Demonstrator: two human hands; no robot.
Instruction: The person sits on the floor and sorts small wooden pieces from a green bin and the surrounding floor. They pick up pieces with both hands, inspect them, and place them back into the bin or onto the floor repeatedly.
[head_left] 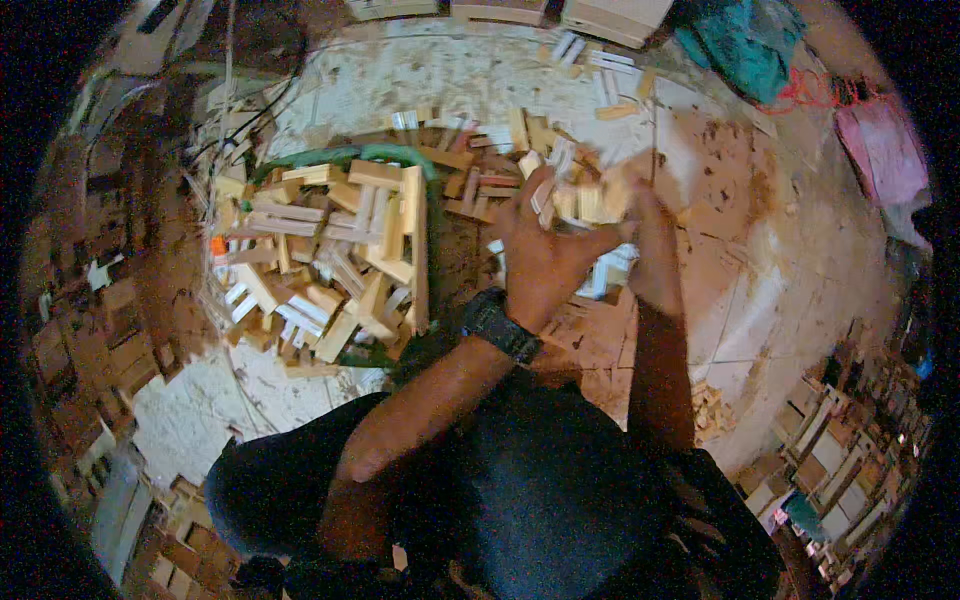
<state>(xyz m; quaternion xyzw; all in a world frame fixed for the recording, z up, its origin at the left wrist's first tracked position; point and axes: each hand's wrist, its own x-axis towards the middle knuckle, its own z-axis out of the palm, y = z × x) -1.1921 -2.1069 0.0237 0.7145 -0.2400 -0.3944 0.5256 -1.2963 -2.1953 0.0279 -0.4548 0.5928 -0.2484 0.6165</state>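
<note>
My left hand (545, 255), with a dark watch (502, 326) on its wrist, reaches over a loose pile of small wooden blocks. Its thumb and forefinger are spread wide apart. Pale wooden blocks (582, 205) lie between it and my right hand (652, 250). Motion smears the right hand's fingers, so I cannot make out whether they grip a block. Below the left thumb are white-faced blocks (607, 272). Left of my hands stands a green-rimmed basket (385, 152) heaped with similar wooden pieces (345, 262).
Scattered blocks (615, 75) lie on the tiled floor farther off. Boxes (618, 18) line the far edge, beside a teal cloth (742, 45). A pink bag (880, 155) lies at the far right. More wood pieces (830, 450) are stacked at the lower right.
</note>
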